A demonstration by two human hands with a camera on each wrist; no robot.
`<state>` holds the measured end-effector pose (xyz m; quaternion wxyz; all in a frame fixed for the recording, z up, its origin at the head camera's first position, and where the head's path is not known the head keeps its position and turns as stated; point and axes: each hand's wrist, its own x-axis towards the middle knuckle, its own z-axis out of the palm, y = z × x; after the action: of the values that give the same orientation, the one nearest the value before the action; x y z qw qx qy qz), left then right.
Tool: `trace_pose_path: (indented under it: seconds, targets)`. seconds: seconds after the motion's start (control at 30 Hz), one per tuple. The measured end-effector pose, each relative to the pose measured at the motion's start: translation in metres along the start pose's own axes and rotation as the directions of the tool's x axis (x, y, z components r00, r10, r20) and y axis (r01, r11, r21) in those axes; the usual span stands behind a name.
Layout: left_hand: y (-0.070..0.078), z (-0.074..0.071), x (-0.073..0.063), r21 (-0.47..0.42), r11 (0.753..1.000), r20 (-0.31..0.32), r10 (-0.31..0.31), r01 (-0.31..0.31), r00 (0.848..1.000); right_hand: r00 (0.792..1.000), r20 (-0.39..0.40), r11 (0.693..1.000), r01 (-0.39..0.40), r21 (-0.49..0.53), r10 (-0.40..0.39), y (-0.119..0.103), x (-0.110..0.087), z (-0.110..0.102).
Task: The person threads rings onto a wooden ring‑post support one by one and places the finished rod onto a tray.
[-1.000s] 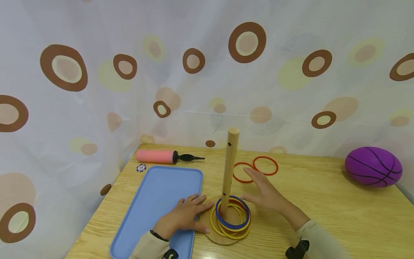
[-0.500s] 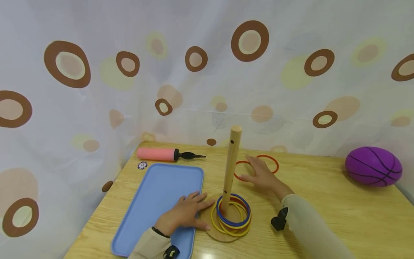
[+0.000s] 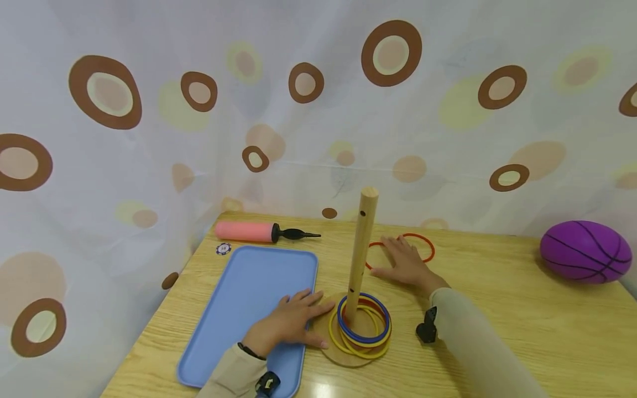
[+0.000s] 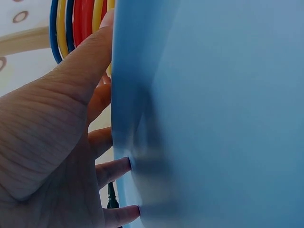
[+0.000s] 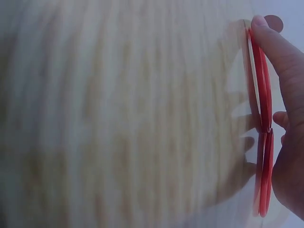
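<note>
My left hand (image 3: 288,322) has its fingers spread over the right rim of the blue tray (image 3: 251,271), index finger and thumb reaching onto the round wooden base (image 3: 343,362) of a ring-toss stand. An upright wooden post (image 3: 362,243) rises from it. Around the post lie stacked rings: a blue ring (image 3: 368,339) on top, red and yellow beneath. Beyond the post, my right hand (image 3: 408,266) is over two red rings on the table, the left ring (image 3: 367,264) and the right ring (image 3: 431,243), partly covering both. In the right wrist view, the thumb tip is at one red ring's (image 5: 265,85) end.
A pink hand pump (image 3: 246,231) with a black nozzle lies at the back left, behind the tray. Near it is a small poker chip (image 3: 223,249). At the far right sits a purple ball (image 3: 585,252). A patterned curtain (image 3: 308,127) hangs behind the wooden table (image 3: 497,298).
My right hand has moved forward from beside the stand to over the red rings. The left hand stays at the base and tray rim. The head view has shifted slightly.
</note>
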<state>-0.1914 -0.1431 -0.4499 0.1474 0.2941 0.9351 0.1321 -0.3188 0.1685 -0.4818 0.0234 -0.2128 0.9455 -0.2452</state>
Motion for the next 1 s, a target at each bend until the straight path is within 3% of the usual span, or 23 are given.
trace_pose_path:
  seconds: [0.27,1.0]
  targets:
    - [0.0002,-0.0013,-0.0002,-0.017,1.0,0.009,0.001,-0.001,1.0,1.0,-0.012,0.999,0.001,-0.043,-0.002,0.0012,0.0038,0.0019]
    - [0.0017,0.0002,0.0,-0.013,1.0,-0.001,-0.003,0.003,1.0,0.999,-0.04,0.999,0.032,-0.034,-0.033,-0.0035,-0.0049,-0.005]
